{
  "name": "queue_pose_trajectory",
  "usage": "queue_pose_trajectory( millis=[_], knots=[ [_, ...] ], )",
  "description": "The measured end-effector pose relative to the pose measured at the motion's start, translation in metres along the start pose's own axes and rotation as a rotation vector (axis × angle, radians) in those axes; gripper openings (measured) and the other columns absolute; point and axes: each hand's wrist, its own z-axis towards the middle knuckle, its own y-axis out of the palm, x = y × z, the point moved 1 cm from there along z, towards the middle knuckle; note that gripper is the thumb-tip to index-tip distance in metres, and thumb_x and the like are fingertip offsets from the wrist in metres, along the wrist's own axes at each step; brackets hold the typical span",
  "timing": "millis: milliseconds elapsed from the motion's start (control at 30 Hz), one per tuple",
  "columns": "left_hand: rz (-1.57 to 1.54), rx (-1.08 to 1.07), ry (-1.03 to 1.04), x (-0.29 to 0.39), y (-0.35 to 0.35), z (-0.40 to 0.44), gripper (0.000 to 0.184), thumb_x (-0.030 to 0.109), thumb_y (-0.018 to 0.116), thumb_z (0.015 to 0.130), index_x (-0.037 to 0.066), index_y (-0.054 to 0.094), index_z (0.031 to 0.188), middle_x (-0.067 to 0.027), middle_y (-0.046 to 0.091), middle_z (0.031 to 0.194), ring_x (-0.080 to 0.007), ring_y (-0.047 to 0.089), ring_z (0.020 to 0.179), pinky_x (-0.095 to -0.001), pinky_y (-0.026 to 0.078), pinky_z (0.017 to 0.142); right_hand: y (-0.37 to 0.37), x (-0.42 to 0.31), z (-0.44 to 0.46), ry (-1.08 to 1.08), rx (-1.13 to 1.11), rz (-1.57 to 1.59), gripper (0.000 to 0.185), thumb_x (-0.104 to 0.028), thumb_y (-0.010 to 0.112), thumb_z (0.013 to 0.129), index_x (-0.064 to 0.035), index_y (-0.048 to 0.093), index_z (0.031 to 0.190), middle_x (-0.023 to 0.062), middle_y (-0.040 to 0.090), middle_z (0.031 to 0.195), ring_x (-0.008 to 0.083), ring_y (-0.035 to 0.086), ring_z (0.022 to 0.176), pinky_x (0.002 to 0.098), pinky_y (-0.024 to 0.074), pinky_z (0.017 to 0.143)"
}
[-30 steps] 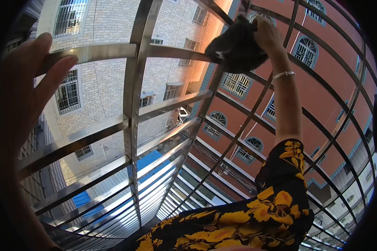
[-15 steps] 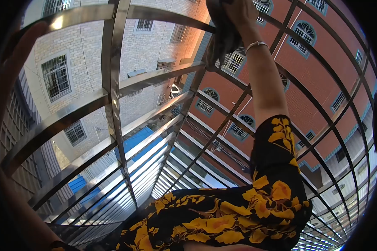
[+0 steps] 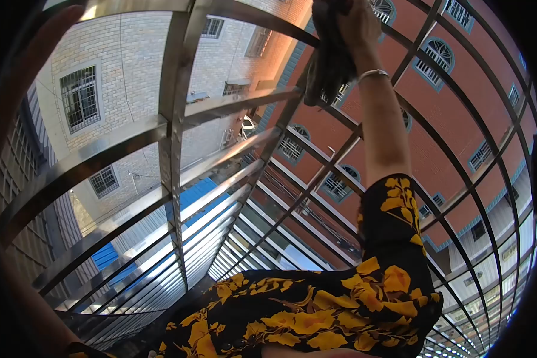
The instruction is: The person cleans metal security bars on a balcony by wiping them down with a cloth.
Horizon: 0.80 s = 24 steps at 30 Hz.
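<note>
Gripping dark cloth near metal bars edging open gaps, the right hand is raised; left hand, grip unclear.

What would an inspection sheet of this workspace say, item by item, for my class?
Surface: shiny grey metal-bar lattice.
Job's things: crumpled, dark, cloth-like bundle at the lattice; contact unclear.
Clutter: nothing seen.
Hands: right hand grips the bundle; left hand is beside the lattice at upper left, grip unclear.
Cables: thin dark line down the pale brick wall, possibly a cable.
Surroundings: red building with arched, barred windows; white car.
</note>
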Motion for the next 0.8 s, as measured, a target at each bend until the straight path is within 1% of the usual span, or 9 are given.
queue_pose_trajectory(
  millis=[33,100,233,300,433,467,533,600,800],
  knots=[
    [-0.034,-0.003,-0.005,-0.005,0.003,-0.003,0.061,0.015,0.062,0.093,0.005,0.032,0.146,-0.0167,0.046,0.139,-0.0253,0.048,0.128,-0.0322,0.038,0.108,0.002,0.010,-0.012,0.004,-0.019,-0.019,0.029,-0.020,0.069,0.079,-0.0054,0.054,0.098,0.0191,0.061,0.095,0.0397,0.060,0.094,0.0485,0.0472,0.079],
    [-0.027,-0.001,0.003,-0.004,0.001,-0.003,0.062,0.015,0.061,0.093,0.005,0.031,0.147,-0.0167,0.046,0.140,-0.0255,0.047,0.129,-0.0323,0.037,0.109,0.019,0.019,-0.035,-0.250,0.011,-0.068,0.024,-0.020,0.069,0.079,-0.0055,0.055,0.092,0.0183,0.062,0.090,0.0390,0.060,0.090,0.0474,0.0470,0.076],
    [0.136,0.007,0.044,0.048,-0.001,0.003,0.060,0.016,0.061,0.093,0.005,0.032,0.145,-0.0165,0.046,0.138,-0.0254,0.047,0.127,-0.0324,0.037,0.108,-0.011,0.017,-0.027,-0.224,-0.177,-0.084,0.027,-0.026,0.072,0.078,-0.0068,0.056,0.089,0.0169,0.061,0.086,0.0388,0.060,0.086,0.0478,0.0460,0.074],
    [0.189,0.009,0.056,0.066,0.000,0.006,0.059,0.016,0.061,0.093,0.005,0.033,0.144,-0.0164,0.046,0.137,-0.0254,0.047,0.126,-0.0324,0.037,0.107,-0.007,0.018,-0.002,-0.206,0.027,-0.047,0.028,-0.026,0.072,0.079,-0.0071,0.056,0.090,0.0177,0.061,0.088,0.0388,0.060,0.086,0.0478,0.0460,0.073],
    [0.267,0.006,0.082,0.089,0.003,0.010,0.057,0.017,0.061,0.093,0.005,0.034,0.142,-0.0162,0.047,0.135,-0.0252,0.047,0.124,-0.0325,0.038,0.105,-0.001,0.015,-0.027,-0.222,0.023,0.091,0.029,-0.022,0.072,0.078,-0.0076,0.054,0.095,0.0164,0.058,0.099,0.0399,0.059,0.090,0.0467,0.0467,0.072],
    [0.289,0.004,0.087,0.095,0.004,0.011,0.057,0.017,0.061,0.093,0.005,0.034,0.142,-0.0161,0.047,0.134,-0.0252,0.047,0.124,-0.0325,0.038,0.105,-0.003,0.018,-0.040,-0.229,-0.131,0.057,0.029,-0.018,0.072,0.076,-0.0082,0.054,0.097,0.0135,0.056,0.100,0.0376,0.056,0.094,0.0470,0.0437,0.077],
    [0.334,0.001,0.104,0.106,0.004,0.010,0.056,0.018,0.061,0.093,0.005,0.034,0.141,-0.0160,0.047,0.133,-0.0252,0.047,0.123,-0.0326,0.038,0.104,-0.017,0.019,-0.064,-0.223,-0.067,-0.175,0.019,-0.018,0.069,0.080,-0.0104,0.061,0.096,0.0106,0.064,0.098,0.0349,0.064,0.094,0.0435,0.0500,0.083],
    [0.371,0.006,0.118,0.115,0.005,0.010,0.055,0.018,0.061,0.093,0.005,0.035,0.140,-0.0159,0.047,0.132,-0.0251,0.048,0.121,-0.0326,0.038,0.103,-0.043,0.024,-0.094,-0.268,-0.139,-0.128,0.019,-0.018,0.070,0.080,-0.0115,0.060,0.094,0.0057,0.064,0.092,0.0305,0.063,0.092,0.0418,0.0499,0.075],
    [0.439,0.006,0.146,0.135,0.011,0.017,0.052,0.020,0.060,0.094,0.005,0.036,0.137,-0.0155,0.048,0.129,-0.0250,0.048,0.118,-0.0327,0.038,0.101,-0.031,0.031,-0.117,-0.375,-0.105,-0.090,0.023,-0.023,0.076,0.076,-0.0124,0.061,0.089,0.0042,0.062,0.087,0.0250,0.063,0.085,0.0380,0.0459,0.080]
  ],
)
